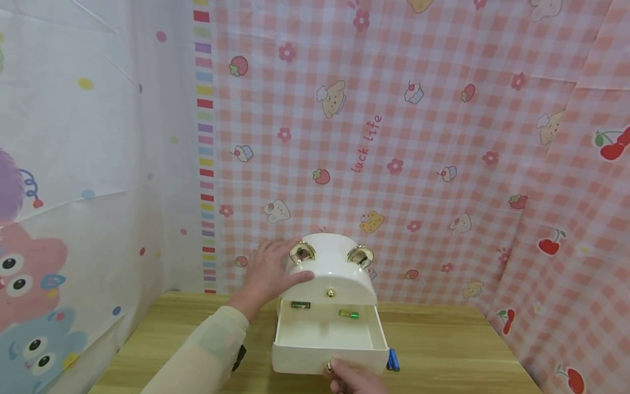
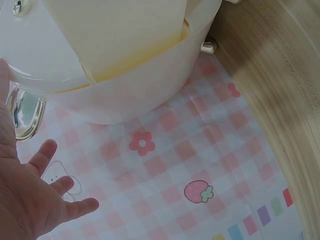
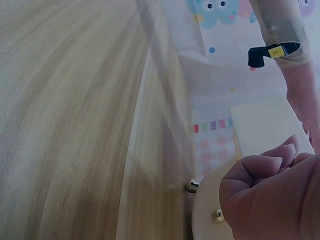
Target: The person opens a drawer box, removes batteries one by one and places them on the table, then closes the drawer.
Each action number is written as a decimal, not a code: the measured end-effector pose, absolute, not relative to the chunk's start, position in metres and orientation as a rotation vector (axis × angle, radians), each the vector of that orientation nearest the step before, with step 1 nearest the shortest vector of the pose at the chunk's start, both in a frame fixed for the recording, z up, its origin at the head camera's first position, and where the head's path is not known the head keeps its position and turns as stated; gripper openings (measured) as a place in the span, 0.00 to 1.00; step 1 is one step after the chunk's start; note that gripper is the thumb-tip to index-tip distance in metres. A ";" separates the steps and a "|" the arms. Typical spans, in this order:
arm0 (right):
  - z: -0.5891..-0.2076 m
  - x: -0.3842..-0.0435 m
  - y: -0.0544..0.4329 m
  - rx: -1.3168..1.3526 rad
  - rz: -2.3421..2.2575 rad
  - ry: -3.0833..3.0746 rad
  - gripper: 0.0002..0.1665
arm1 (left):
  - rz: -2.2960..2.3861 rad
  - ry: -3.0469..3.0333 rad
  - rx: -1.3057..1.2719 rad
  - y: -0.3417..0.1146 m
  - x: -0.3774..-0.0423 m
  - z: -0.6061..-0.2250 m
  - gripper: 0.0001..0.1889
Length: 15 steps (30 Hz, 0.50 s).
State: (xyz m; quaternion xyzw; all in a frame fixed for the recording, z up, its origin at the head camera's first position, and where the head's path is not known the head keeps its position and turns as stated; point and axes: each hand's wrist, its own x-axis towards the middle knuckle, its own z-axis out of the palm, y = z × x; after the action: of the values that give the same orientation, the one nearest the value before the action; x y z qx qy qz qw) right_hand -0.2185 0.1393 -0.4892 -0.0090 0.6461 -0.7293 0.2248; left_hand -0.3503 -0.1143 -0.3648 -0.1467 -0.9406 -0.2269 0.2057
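A white storage box with gold ring ears stands on the table, its drawer pulled out. Inside the drawer lie a dark green battery at the back left and a bright green battery toward the right. My left hand rests on the box's upper left side, thumb on the front and the other fingers spread, as the left wrist view also shows. At the drawer front, my right hand pinches the gold drawer knob. In the right wrist view its curled fingers hide that knob.
Blue batteries lie on the wooden table just right of the drawer. A pink checked cloth hangs behind the box, and a white patterned cloth hangs at the left. A black strap camera sits on the left wrist.
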 end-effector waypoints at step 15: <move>-0.491 -0.211 0.139 0.081 -2.005 1.769 0.28 | -0.616 -2.627 -0.411 -0.114 -0.350 -0.365 0.50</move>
State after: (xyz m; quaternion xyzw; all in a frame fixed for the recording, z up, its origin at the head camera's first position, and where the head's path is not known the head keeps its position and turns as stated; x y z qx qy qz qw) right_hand -0.2114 0.1389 -0.4912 0.0294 0.6433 -0.7292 0.2313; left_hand -0.3501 -0.1144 -0.3650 -0.1473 -0.9422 -0.2208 0.2047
